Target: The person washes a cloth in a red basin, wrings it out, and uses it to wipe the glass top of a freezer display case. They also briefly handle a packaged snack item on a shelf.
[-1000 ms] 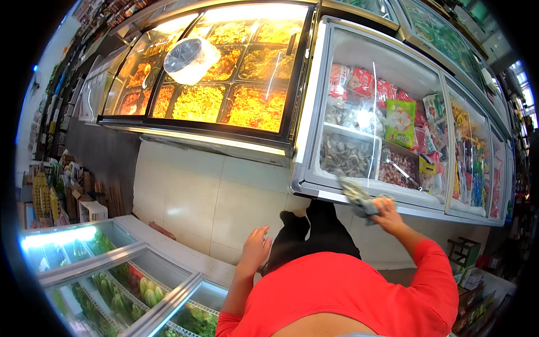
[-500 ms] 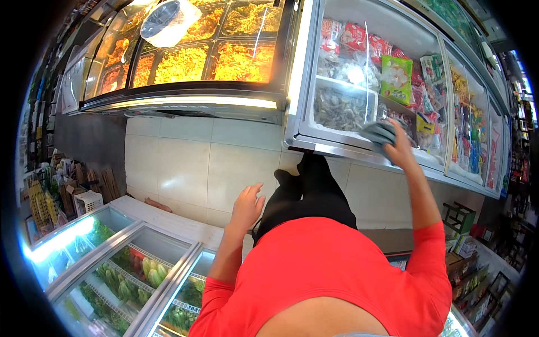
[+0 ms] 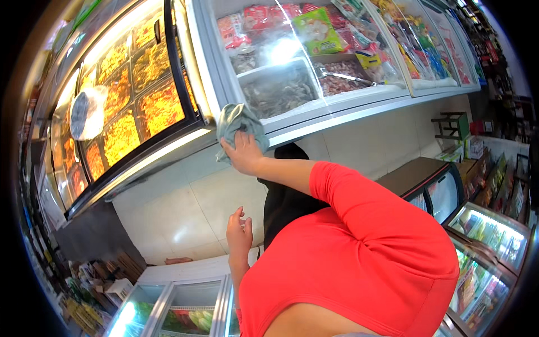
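My right hand (image 3: 245,153) presses a crumpled grey-green cloth (image 3: 238,121) onto the near left corner of a chest freezer (image 3: 337,106), on its metal rim. The fingers are bent over the cloth. My left hand (image 3: 240,231) hangs in the air in front of my body, above the tiled floor, its fingers loosely apart with nothing in them. Under the freezer's glass lid lie frozen bags, among them a green bag (image 3: 319,32), a white bin of greyish frozen food (image 3: 281,90) and a metal scoop (image 3: 349,77).
Left of the freezer stands a lit display case (image 3: 191,135) with trays of orange and yellow food and a clear plastic-covered bowl (image 3: 88,114) on top. Glass-fronted vegetable coolers (image 3: 188,309) stand behind me. A green stool (image 3: 452,126) is at the right.
My right hand has swept the cloth leftward along the freezer's front edge to its corner. The view has turned and shifted. My left hand stays free.
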Demonstrator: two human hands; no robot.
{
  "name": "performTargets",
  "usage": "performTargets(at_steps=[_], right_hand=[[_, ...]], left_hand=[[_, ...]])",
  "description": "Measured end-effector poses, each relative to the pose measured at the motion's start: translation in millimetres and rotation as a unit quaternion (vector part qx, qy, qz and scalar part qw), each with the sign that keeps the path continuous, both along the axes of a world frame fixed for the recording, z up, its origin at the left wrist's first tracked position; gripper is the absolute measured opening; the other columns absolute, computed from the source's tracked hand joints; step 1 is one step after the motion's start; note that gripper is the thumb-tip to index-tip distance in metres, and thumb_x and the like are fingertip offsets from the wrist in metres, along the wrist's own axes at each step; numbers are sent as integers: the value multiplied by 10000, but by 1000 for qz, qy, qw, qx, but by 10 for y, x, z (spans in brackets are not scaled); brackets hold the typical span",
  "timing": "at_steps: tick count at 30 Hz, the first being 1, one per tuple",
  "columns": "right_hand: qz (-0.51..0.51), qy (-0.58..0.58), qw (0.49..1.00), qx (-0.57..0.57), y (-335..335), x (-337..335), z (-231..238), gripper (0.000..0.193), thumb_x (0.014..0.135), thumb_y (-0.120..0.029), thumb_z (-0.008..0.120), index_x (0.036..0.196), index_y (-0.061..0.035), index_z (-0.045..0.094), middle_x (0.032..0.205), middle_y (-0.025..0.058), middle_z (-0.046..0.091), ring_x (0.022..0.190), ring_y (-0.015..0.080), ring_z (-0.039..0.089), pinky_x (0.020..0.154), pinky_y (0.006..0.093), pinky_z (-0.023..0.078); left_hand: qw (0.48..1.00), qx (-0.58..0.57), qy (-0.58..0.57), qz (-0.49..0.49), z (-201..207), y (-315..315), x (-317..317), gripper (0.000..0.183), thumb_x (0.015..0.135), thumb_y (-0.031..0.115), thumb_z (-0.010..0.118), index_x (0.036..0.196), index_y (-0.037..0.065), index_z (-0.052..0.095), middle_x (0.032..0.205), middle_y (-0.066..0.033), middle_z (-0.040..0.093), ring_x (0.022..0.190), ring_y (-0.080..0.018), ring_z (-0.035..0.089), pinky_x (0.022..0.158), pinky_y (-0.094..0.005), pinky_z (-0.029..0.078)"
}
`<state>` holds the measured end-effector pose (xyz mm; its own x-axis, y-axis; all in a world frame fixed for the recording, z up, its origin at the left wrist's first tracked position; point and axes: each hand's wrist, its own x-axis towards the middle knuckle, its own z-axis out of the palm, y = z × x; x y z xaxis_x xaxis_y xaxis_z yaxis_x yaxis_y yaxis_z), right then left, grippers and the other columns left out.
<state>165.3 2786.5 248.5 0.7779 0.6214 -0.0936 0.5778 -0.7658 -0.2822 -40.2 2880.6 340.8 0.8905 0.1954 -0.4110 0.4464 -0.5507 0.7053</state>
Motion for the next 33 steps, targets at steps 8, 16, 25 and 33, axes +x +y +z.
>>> performTargets(at_steps=[8, 16, 25, 33], right_hand=[[123, -158, 976, 86, -965, 18, -254, 488, 842, -217, 491, 1325, -252, 428, 1343, 259, 388, 1168, 395, 422, 928, 522, 351], [101, -169, 975, 102, -3218, 437, -204, 385, 868, -202, 444, 1238, -307, 471, 1334, 192, 419, 1191, 368, 433, 985, 526, 354], [57, -167, 983, 56, -6084, 958, -221, 356, 846, -205, 495, 1167, -351, 542, 1363, 147, 404, 1223, 338, 413, 1065, 498, 305], [-104, -134, 979, -110, -7895, 1260, 118, 459, 856, -97, 487, 1241, -346, 505, 1356, 135, 412, 1214, 361, 411, 1054, 426, 325]], left_hand=[[998, 33, -40, -39, 236, -296, 726, 393, 846, 25, 599, 1233, 42, 537, 1031, -95, 604, 789, -159, 582, 651, -284, 488], [974, 18, -72, -214, 58, -1567, 1605, 411, 833, 11, 614, 1232, 55, 530, 1030, -117, 600, 764, -183, 599, 629, -300, 505], [900, -28, -148, -410, 74, -3908, 2843, 402, 806, 19, 636, 1195, 63, 547, 971, -112, 612, 755, -211, 590, 638, -304, 493], [883, 13, -29, -469, 79, -4167, 3049, 357, 821, 67, 630, 1169, 59, 552, 986, -132, 609, 878, -302, 603, 756, -384, 491]])
